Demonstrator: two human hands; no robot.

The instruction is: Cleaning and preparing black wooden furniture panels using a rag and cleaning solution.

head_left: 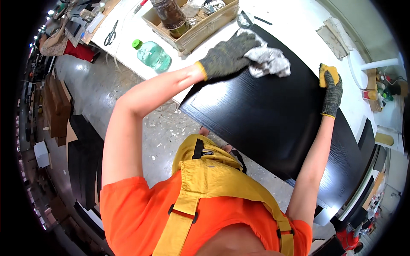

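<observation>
A large black wood-grain panel point(269, 115) lies on the white tabletop, its near edge jutting out in front of my body. My left hand point(230, 55), in a dark grey knitted glove with a yellow cuff, is closed on a crumpled white-grey rag point(271, 62). That rag rests on the panel's far left part. Over the panel's far right edge, my right hand point(333, 94) wears a matching glove and grips a yellow sponge-like pad point(328, 73). The gloves partly hide both held things.
Left of the panel stand a green-capped bottle point(153, 55) and a worn box point(200, 32) of cans and foil-like lumps. Scissors point(112, 34) lie farther left. A whitish block point(333, 38) sits at the far right. Dark boards point(85, 158) lean at left; another person point(57, 45) is beyond.
</observation>
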